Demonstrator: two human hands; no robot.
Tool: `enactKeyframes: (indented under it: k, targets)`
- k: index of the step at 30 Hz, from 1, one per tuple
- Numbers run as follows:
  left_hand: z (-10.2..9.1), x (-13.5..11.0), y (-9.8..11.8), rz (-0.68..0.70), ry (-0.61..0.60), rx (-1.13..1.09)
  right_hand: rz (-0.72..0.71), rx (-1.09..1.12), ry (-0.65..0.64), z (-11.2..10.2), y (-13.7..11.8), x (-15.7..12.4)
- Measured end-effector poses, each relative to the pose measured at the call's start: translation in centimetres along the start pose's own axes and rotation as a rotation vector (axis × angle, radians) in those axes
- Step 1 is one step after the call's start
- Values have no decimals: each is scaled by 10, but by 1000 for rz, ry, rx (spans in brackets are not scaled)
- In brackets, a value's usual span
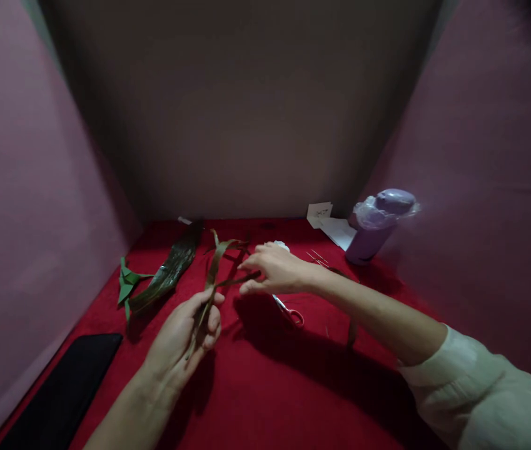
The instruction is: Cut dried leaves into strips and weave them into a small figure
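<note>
My left hand (190, 334) is closed around the lower ends of several long narrow green leaf strips (216, 265) that rise from it toward the back. My right hand (274, 269) reaches in from the right and pinches one strip between thumb and fingers a little above the red cloth. Just beneath and beside my right hand lie small scissors (291, 312) with red handles.
A red cloth (269, 387) covers the table inside pinkish walls. A broad dark green leaf (169, 272) and a folded green leaf piece (127, 284) lie at left. A black flat object (63, 390) sits front left. A purple bottle (378, 222) and white papers (333, 225) stand back right.
</note>
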State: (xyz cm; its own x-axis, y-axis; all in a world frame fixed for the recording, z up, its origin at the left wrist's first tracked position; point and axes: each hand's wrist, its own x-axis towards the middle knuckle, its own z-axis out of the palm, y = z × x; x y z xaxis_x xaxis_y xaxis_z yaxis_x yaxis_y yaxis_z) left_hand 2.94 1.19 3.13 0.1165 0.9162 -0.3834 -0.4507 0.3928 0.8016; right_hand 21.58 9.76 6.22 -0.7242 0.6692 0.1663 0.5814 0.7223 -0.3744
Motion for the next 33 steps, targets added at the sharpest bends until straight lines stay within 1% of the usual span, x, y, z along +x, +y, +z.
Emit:
enactKeyframes:
  k: [1, 2, 3, 4, 5, 8, 9, 11, 14, 15, 16, 17, 19, 20, 22, 24, 27, 30, 33]
  targets:
    - [1, 1, -5, -34, 3, 1, 23, 140, -70, 0, 3, 0]
    - [1, 1, -11, -67, 8, 9, 69, 302, -99, 5, 5, 0]
    - [2, 2, -17, -87, 15, 15, 126, 460, -82, 12, 8, 2]
    - [2, 3, -23, -105, 18, 21, 205, 599, 39, 22, 9, 5]
    - [2, 4, -28, -115, 15, 28, 242, 644, 124, 33, 10, 8]
    - [1, 6, -41, -107, 14, 53, 298, 720, 265, 61, 8, 17]
    - [1, 7, -44, -104, 15, 63, 308, 737, 301, 66, 7, 19]
    - [-1, 9, -47, -115, 12, 75, 310, 769, 385, 70, 5, 20]
    - [-3, 11, -50, -129, -3, 72, 259, 829, 516, 60, 2, 23]
    - [-3, 11, -51, -134, -13, 70, 242, 851, 531, 55, 0, 25]
    - [-3, 11, -51, -138, -24, 69, 233, 867, 517, 49, -3, 29]
    - [-4, 12, -50, -142, -38, 68, 235, 874, 464, 43, -6, 34]
    - [-4, 11, -50, -154, -66, 56, 293, 846, 316, 31, -14, 45]
    - [-4, 10, -49, -160, -79, 43, 332, 792, 254, 27, -17, 52]
    - [-4, 9, -47, -173, -102, 8, 409, 625, 183, 20, -20, 64]
    - [-3, 7, -45, -179, -116, -36, 472, 507, 172, 16, -17, 74]
    - [-3, 4, -41, -171, -124, -97, 584, 378, 192, 12, -1, 79]
    - [-3, 2, -38, -109, -82, -132, 650, 341, 224, 3, 16, 71]
    - [-4, 3, -37, -50, -14, -87, 642, 404, 297, -10, 24, 53]
